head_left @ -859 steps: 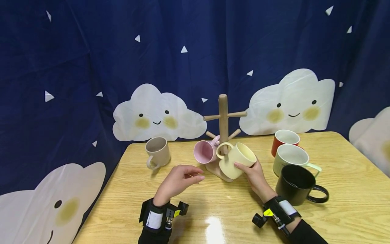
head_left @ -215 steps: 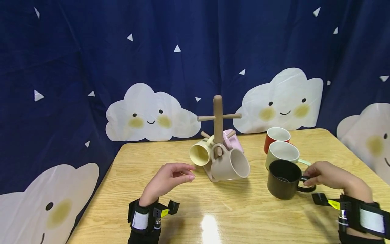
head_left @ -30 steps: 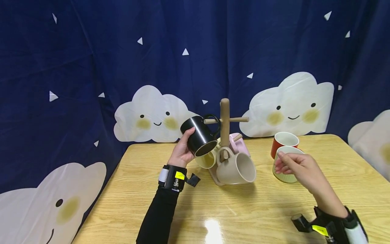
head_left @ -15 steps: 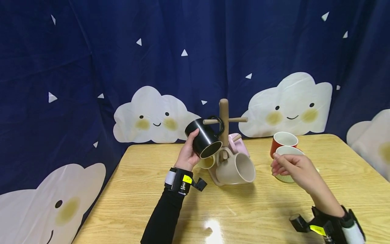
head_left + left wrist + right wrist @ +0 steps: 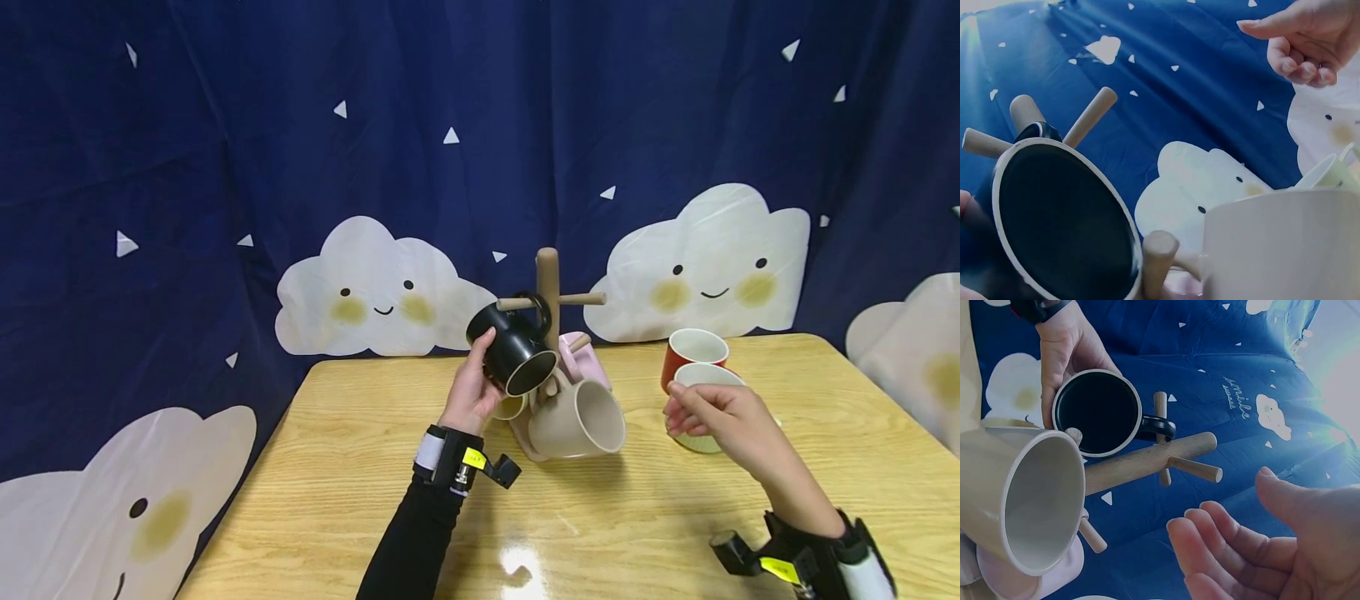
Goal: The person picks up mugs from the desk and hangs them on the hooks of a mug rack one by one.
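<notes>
My left hand point(image 5: 471, 392) grips a black mug point(image 5: 510, 346) by its body, tilted, with its pale-ringed base toward the front right. The mug's handle point(image 5: 1159, 427) loops around the upper left peg point(image 5: 516, 303) of a wooden mug tree point(image 5: 548, 279). Below, a beige mug point(image 5: 566, 421), a pink mug point(image 5: 587, 362) and a mostly hidden yellow mug point(image 5: 510, 407) hang on the lower pegs. Relaxed and holding nothing, my right hand point(image 5: 727, 417) hovers in front of a pale green mug point(image 5: 699, 443); its palm and loosely bent fingers show in the right wrist view.
Behind the pale green mug stands a red mug point(image 5: 673, 365) with a white inside. The upper right peg point(image 5: 585, 298) bears no mug. Bare wood of the table point(image 5: 345, 467) shows at left, and a dark blue cloud-print curtain point(image 5: 420, 75) hangs behind.
Earlier, the yellow and beige mugs went onto the tree, and my right hand touched the black mug on the table. In the last second my left hand slid that mug rightward along the peg.
</notes>
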{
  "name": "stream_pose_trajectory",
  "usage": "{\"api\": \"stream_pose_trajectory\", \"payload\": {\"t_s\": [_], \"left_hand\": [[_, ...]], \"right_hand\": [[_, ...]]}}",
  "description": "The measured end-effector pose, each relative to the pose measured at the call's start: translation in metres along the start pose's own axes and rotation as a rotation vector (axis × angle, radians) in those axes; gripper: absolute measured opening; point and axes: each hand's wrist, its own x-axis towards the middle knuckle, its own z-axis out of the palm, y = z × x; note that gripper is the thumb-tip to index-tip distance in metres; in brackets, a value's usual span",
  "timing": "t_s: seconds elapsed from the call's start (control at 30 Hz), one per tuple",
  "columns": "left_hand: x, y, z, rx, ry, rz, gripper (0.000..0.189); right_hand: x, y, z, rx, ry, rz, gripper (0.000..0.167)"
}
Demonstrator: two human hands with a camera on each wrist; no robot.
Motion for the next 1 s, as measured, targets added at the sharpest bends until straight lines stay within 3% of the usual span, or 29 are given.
{"api": "stream_pose_trajectory", "payload": {"t_s": [0.3, 0.57, 0.77, 1.0], "left_hand": [[-0.008, 0.007, -0.004, 0.181, 0.035, 0.034, 0.051], [-0.011, 0.013, -0.015, 0.2, -0.004, 0.044, 0.047], [-0.016, 0.022, -0.034, 0.217, -0.012, 0.035, 0.065], [-0.025, 0.036, -0.066, 0.161, 0.051, 0.042, 0.08]], "right_hand": [[0.002, 0.001, 0.002, 0.005, -0.024, 0.005, 0.046], [0.003, 0.002, 0.003, 0.012, -0.028, 0.015, 0.047], [0.004, 0.007, -0.001, 0.007, -0.016, 0.013, 0.048], [0.007, 0.014, -0.009, 0.02, 0.007, 0.007, 0.048]]}}
